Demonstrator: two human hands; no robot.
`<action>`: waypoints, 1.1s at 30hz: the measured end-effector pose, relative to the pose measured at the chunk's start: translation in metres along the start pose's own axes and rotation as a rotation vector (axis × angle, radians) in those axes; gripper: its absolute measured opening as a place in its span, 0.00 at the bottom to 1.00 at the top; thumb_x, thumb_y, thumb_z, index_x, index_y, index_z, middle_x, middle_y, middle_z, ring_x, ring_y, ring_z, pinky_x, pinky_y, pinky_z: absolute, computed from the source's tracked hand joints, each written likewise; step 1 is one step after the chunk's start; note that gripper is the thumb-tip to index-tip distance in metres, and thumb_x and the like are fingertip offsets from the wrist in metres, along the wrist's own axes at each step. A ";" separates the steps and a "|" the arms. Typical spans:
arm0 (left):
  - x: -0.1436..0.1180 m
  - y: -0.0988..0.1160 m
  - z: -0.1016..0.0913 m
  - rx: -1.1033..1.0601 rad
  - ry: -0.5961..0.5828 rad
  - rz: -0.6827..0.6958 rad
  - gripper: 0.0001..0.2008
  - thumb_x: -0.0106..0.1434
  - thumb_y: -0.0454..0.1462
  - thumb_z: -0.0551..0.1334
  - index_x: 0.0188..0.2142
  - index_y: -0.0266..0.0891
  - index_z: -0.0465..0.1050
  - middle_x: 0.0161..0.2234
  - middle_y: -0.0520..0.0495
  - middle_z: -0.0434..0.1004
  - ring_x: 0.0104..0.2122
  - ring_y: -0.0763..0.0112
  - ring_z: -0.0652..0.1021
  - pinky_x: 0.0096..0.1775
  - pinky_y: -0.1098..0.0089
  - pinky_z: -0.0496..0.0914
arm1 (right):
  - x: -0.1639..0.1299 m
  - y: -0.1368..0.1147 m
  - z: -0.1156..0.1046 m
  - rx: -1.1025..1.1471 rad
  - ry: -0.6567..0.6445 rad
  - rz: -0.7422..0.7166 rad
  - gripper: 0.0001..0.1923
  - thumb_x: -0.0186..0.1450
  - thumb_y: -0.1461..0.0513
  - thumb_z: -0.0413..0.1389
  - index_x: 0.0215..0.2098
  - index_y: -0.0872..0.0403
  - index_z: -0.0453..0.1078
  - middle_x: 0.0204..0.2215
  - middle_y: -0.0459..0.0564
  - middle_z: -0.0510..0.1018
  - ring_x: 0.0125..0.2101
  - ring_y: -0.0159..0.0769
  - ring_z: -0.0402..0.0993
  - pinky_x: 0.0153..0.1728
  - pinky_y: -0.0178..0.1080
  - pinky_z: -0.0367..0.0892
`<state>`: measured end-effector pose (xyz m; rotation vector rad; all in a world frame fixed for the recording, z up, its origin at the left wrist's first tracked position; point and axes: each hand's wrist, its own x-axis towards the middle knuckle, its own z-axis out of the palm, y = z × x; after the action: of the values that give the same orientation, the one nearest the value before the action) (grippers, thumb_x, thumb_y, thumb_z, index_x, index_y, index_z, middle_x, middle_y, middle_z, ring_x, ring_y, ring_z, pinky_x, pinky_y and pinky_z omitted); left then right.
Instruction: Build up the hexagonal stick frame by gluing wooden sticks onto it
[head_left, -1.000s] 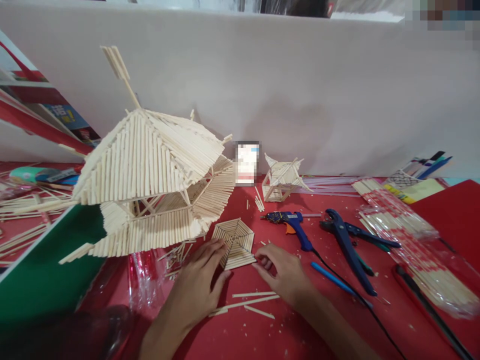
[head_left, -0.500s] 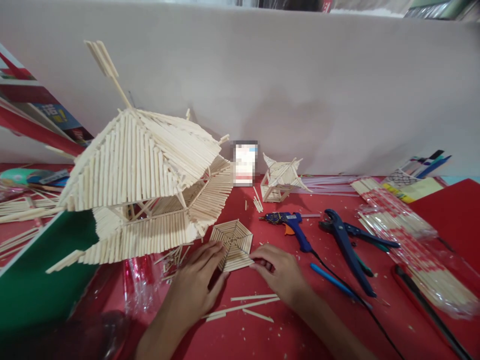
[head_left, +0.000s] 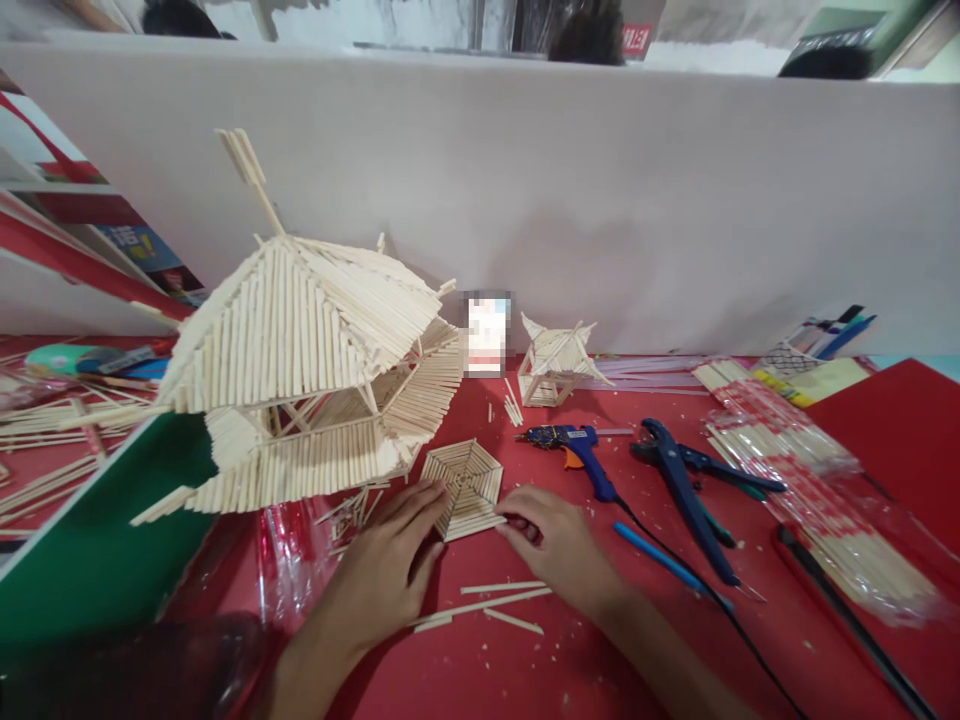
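Note:
A hexagonal panel of thin wooden sticks [head_left: 469, 490], laid in rings like a web, lies flat on the red tabletop. My left hand [head_left: 397, 550] rests over its left edge with the fingers stretched out and the thumb apart. At the panel's right corner, my right hand [head_left: 559, 545] pinches the edge between thumb and forefinger, its other fingers curled under. Several loose sticks [head_left: 487, 603] lie just below the panel, between my wrists. Behind my left hand stands a large two-tiered stick pavilion [head_left: 300, 330].
A small stick pavilion [head_left: 556, 360] stands near the wall. To the right lie a blue glue gun [head_left: 585, 450], a blue cutter [head_left: 690, 500], a blue pen [head_left: 667, 565] and bagged sticks [head_left: 817, 500]. A green board [head_left: 127, 530] is at left; a blurred lit screen [head_left: 487, 335] stands behind.
The view has tilted up slightly, so more shows above the partition, including dark heads of hair. Both hands stay at the panel, with hardly any movement.

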<state>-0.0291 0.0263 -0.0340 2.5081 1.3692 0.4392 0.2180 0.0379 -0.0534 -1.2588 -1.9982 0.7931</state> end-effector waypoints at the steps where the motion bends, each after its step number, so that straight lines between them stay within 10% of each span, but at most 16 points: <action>1: 0.000 0.000 0.000 0.005 -0.002 -0.006 0.26 0.68 0.36 0.56 0.65 0.42 0.60 0.63 0.44 0.67 0.62 0.59 0.67 0.59 0.56 0.69 | -0.001 0.000 0.001 -0.017 0.007 -0.029 0.09 0.65 0.68 0.57 0.40 0.51 0.76 0.36 0.49 0.79 0.34 0.35 0.75 0.35 0.34 0.70; 33: 0.000 0.002 -0.005 -0.004 0.080 -0.028 0.21 0.71 0.37 0.54 0.62 0.44 0.63 0.62 0.44 0.67 0.60 0.60 0.70 0.57 0.58 0.71 | -0.005 -0.010 -0.012 0.018 -0.107 -0.101 0.06 0.66 0.65 0.59 0.40 0.50 0.75 0.35 0.47 0.81 0.37 0.36 0.75 0.43 0.38 0.69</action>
<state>-0.0298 0.0252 -0.0285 2.4895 1.4295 0.5419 0.2235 0.0319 -0.0396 -1.1168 -2.1176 0.8428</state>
